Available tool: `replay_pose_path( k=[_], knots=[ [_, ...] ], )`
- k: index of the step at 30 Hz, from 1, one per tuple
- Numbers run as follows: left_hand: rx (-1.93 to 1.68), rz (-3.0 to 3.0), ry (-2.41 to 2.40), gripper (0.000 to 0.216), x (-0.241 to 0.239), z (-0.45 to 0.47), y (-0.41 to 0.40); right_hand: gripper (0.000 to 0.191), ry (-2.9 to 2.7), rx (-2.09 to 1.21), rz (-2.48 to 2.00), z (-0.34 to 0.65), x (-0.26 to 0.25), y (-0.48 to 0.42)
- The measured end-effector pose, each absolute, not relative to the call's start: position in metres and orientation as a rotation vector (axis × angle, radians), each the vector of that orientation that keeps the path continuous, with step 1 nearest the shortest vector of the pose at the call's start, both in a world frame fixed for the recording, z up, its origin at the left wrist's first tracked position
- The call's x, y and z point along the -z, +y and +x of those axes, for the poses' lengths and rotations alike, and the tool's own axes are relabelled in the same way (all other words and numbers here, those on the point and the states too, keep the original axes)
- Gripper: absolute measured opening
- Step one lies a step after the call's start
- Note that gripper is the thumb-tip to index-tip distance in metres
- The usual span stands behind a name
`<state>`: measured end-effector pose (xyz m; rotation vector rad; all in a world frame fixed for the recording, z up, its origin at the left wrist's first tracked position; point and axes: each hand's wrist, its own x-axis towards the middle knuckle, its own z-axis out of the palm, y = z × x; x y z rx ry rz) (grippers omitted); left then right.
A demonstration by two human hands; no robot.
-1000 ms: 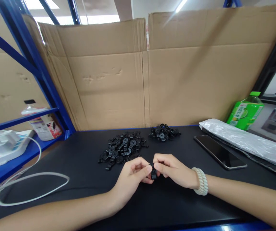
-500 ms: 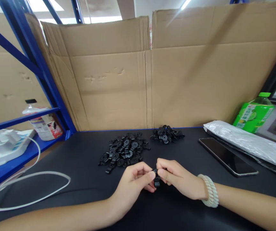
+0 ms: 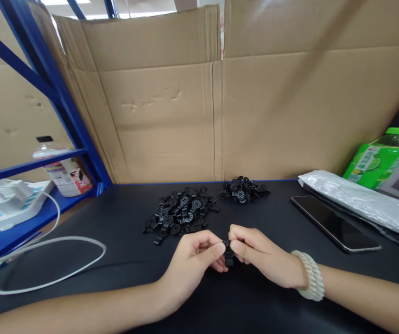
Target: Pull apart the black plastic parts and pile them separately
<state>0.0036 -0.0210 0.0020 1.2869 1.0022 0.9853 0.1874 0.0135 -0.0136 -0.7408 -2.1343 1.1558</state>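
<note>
Between my two hands is a small black plastic clip (image 3: 229,260) with a round perforated head, partly covered by my fingers. My left hand (image 3: 199,253) pinches it from the left with thumb and fingers. From the right, my right hand (image 3: 255,253) grips its other side, thumb against index finger. Beyond my left hand lies a large pile of similar black clips (image 3: 181,213). A smaller pile of black round-headed parts (image 3: 243,190) sits farther back, to the right of the first.
A phone (image 3: 334,223) and a silvery plastic package (image 3: 362,204) lie on the right, with a green bottle (image 3: 376,160) behind. On the left are a white cable (image 3: 46,287), a power strip (image 3: 15,206) and another bottle (image 3: 65,171). Cardboard (image 3: 157,120) walls the back.
The camera view has tilted down and shifted slightly left. Both hands still hold the clip in nearly the same pose, and the piles look unchanged.
</note>
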Motion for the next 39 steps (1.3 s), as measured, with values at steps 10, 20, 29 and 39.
replay_pose_path(
  k=[10,20,29,39],
  knots=[
    [-1.056,1.364,1.010,0.022,-0.0037,0.0028,-0.0220,0.031,-2.121,-1.130,-0.792,0.1874,0.0080,0.0117],
    [-1.050,1.372,0.959,0.021,-0.0041,0.0027,-0.0246,0.028,-2.119,-1.008,-0.817,0.1877,0.0062,0.0091],
    [-1.034,1.365,0.957,0.024,-0.0015,0.0026,-0.0246,0.027,-2.102,-1.054,-0.791,0.1865,0.0100,0.0112],
    [-1.026,1.420,0.981,0.021,-0.0017,0.0029,-0.0252,0.030,-2.089,-1.107,-0.802,0.1887,0.0074,0.0097]
  ],
)
